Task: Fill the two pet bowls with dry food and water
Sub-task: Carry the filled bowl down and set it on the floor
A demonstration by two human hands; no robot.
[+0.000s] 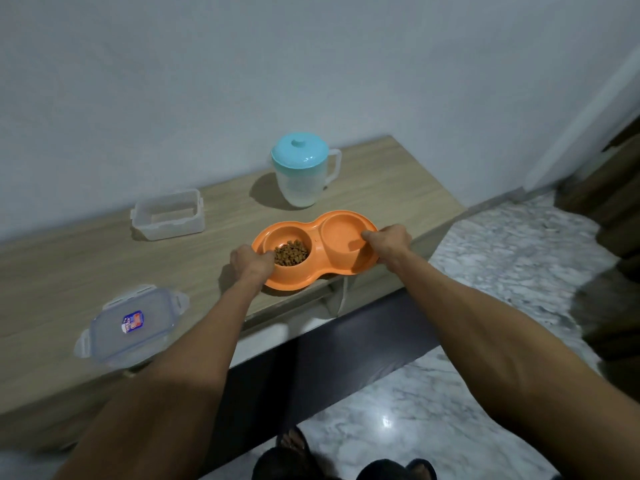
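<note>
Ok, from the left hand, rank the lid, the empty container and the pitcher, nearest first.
From the left hand:
1. Empty container, behind it to the left.
2. Pitcher, far back by the wall; roughly as near, too close to call.
3. Lid, near table edge, left.

Double bowl (341, 268) at counter (398, 188) edge, jug (302, 174) behind, container (168, 215) left, lid (130, 327) nearer.

Single head-worn wide view, angled forward and down, near the wooden counter (86, 271), floor below
</note>
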